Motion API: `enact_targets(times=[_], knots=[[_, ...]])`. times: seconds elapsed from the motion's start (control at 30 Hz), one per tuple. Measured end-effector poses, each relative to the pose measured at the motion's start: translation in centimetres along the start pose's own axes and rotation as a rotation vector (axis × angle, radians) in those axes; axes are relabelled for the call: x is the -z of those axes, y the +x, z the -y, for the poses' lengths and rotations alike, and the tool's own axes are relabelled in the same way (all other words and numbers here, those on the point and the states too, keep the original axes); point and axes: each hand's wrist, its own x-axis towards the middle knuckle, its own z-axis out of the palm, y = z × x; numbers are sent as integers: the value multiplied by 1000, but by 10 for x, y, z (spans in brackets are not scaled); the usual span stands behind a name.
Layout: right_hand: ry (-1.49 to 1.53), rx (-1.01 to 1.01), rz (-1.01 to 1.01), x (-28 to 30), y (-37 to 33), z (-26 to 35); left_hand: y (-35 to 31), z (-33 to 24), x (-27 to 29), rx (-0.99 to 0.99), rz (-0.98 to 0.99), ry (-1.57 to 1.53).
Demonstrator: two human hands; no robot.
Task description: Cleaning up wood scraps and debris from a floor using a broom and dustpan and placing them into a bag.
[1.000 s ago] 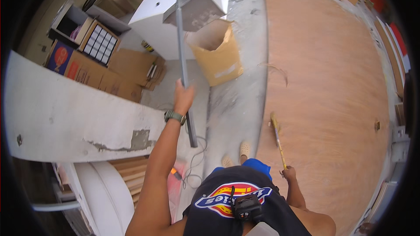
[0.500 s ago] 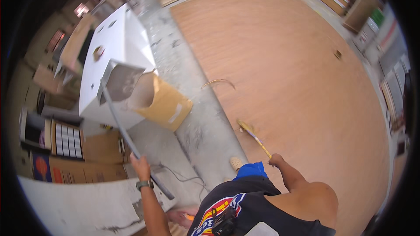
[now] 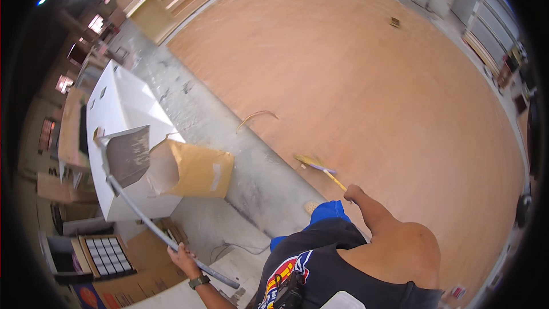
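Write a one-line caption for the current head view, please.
Left hand holding a grey long-handled dustpan beside an open paper bag, right hand gripping a yellow-handled broom.

A head-worn fisheye looks steeply down from close above the torso point(image 3: 343, 269) toward brown flooring point(image 3: 372, 80).

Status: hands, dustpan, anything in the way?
Left hand gripping dustpan, right hand on broom. Dustpan at mouth of open paper bag, contact unclear. Curved strip lying beyond broom.
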Motion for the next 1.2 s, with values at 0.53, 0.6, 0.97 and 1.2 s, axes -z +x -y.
enact_targets(times=[0.53,0.6,0.97,1.2], knots=[[406,-183,-276,-105,-130,10,120,-8,-114,660,1075,-963],[460,-262,-291,-139,-143,6,124,8,-152,823,1277,-983],[1178,-610,-442,-184,-92,137,143,2,-420,1460,1679,-309],[1501,-798,-583,-219,-110,170,39,-22,-487,1480,1673,272]])
